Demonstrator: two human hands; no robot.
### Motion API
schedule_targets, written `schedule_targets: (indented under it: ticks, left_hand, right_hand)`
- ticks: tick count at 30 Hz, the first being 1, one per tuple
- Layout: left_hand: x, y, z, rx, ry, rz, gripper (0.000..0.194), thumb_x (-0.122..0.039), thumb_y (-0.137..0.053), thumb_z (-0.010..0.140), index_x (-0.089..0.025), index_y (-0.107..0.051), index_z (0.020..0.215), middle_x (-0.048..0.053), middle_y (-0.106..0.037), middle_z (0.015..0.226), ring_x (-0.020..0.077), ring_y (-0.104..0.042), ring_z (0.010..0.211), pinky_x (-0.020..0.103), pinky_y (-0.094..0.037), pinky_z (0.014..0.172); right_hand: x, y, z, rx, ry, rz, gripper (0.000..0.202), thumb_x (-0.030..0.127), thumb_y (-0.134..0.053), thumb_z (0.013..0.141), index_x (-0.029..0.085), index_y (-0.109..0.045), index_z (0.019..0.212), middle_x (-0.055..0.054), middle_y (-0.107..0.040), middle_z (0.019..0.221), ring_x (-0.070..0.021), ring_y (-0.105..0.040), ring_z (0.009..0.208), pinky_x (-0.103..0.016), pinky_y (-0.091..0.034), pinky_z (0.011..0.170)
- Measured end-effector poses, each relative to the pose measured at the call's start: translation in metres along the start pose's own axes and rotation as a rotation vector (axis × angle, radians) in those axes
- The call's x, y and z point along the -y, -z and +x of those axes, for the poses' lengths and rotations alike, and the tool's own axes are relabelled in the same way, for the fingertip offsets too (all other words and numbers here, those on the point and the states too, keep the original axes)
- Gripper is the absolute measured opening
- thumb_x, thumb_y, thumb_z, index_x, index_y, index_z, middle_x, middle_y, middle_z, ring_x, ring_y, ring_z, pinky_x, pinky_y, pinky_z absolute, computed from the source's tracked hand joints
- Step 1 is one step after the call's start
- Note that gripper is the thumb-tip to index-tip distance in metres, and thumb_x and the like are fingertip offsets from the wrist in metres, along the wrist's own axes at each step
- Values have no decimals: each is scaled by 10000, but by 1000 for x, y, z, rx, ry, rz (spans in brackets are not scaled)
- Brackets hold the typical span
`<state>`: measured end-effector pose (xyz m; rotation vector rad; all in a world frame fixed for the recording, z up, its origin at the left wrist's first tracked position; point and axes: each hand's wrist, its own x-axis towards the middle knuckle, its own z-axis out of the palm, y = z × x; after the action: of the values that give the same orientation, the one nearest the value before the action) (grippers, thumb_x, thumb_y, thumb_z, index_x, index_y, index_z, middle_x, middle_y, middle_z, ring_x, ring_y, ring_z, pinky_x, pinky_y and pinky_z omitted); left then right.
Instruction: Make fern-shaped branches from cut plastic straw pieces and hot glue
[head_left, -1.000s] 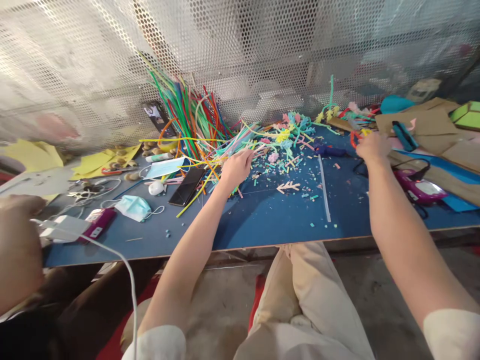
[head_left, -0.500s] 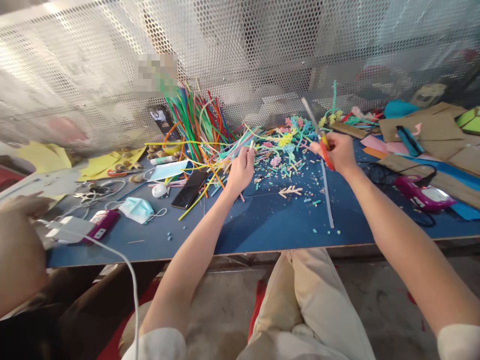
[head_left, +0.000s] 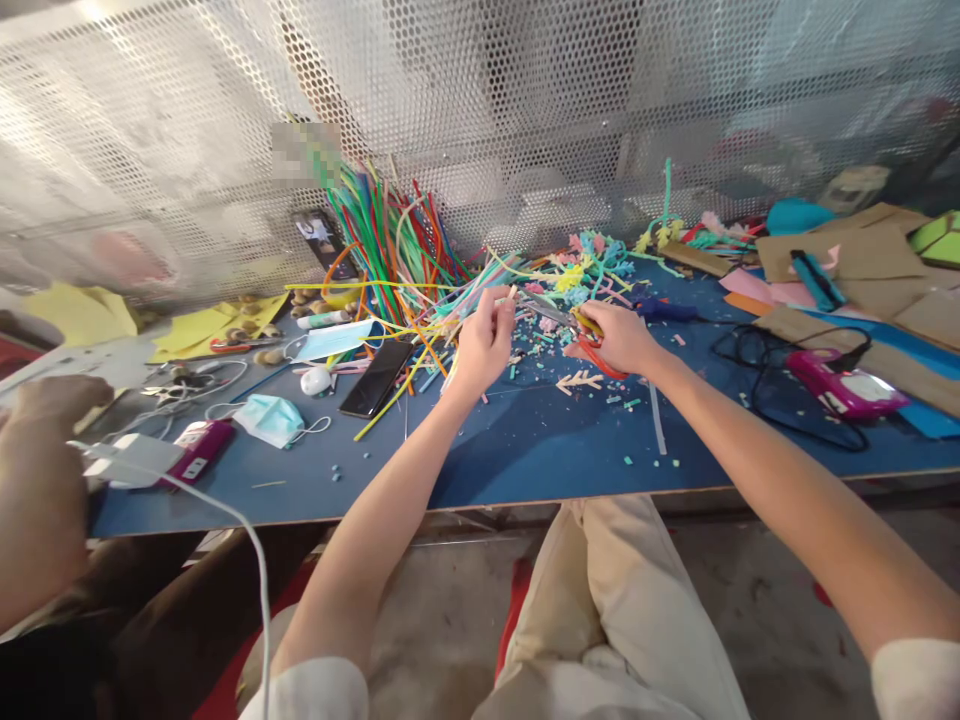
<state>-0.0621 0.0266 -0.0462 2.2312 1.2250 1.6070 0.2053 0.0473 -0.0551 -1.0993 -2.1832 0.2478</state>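
Pinched in the fingers of my left hand (head_left: pixel 486 335) is a thin pale pipe cleaner (head_left: pixel 513 293), its short end poking out at the fingertips. My right hand (head_left: pixel 619 338) grips scissors (head_left: pixel 551 308) with red and yellow handles. Their blades point left and reach close to that end; whether they touch it I cannot tell. Below the scissors lies a pale branch-shaped piece (head_left: pixel 579 383) among small cut scraps. Behind both hands is a heap of pastel twisted pipe-cleaner pieces (head_left: pixel 600 255). A tall bundle of coloured pipe cleaners (head_left: pixel 382 240) stands beyond my left hand.
A blue tool, apparently a glue gun (head_left: pixel 664 308), and a translucent stick (head_left: pixel 658 425) lie right. Further right are a purple device (head_left: pixel 847 385) with black cord and cardboard (head_left: pixel 877 255). Leftward are a phone (head_left: pixel 376 378), a mask (head_left: pixel 270 420), and another person's arm (head_left: pixel 41 480).
My right hand has swung the scissors left and down, from upright to pointing at my left hand. The blue tool has come into view. The other person's hand has shifted slightly.
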Motion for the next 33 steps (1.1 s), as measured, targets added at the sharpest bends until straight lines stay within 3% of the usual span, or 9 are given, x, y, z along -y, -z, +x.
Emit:
schedule_targets:
  ticks: [12,17,20,23,27,33]
  left_hand:
    - [-11,-1,-1,70,29,-120,328,-513,-498,1168,-234,-609,1035,9,-701,734,116,-513,546,283,-391,559]
    - [-9,-1,-3,127,105,-136,154,-401,-508,1149,-264,-504,1218,21,-726,824,145,-574,584,313,-440,591]
    - [-9,0,-4,128,93,-118,338,-349,-534,1103,-287,-437,1421,20,-705,902,161,-576,593,324,-444,588]
    - [-10,2,-3,164,72,-27,420,-328,-593,1047,-310,-518,1460,-1,-663,873,154,-548,573,313,-428,584]
    - [-12,4,-2,178,50,3,332,-298,-600,1021,-286,-659,1348,-27,-612,761,142,-502,569,292,-413,609]
    - [-15,5,0,136,54,-7,275,-296,-590,1022,-246,-709,1264,-31,-558,711,128,-448,568,285,-397,622]
  right_hand:
    - [0,-6,-1,-6,-11,95,697,844,-745,831,260,-378,729,-3,-496,745,-184,-443,686,-351,-313,674]
    - [-1,-5,-1,-2,12,107,701,795,-759,841,260,-333,683,14,-426,692,-169,-362,650,-354,-296,657]
    - [-1,-3,0,3,19,56,683,752,-752,852,258,-319,663,7,-426,674,-172,-358,647,-357,-292,663]
    - [-3,-2,1,-4,21,19,646,733,-726,862,258,-341,654,-3,-443,677,-179,-383,650,-359,-288,667]
    - [-3,-1,1,-3,17,-4,627,725,-709,863,257,-347,655,-12,-468,691,-180,-400,653,-360,-290,673]
    - [0,-3,1,-5,-1,-1,614,720,-705,867,253,-362,662,-21,-513,707,-179,-404,661,-361,-270,670]
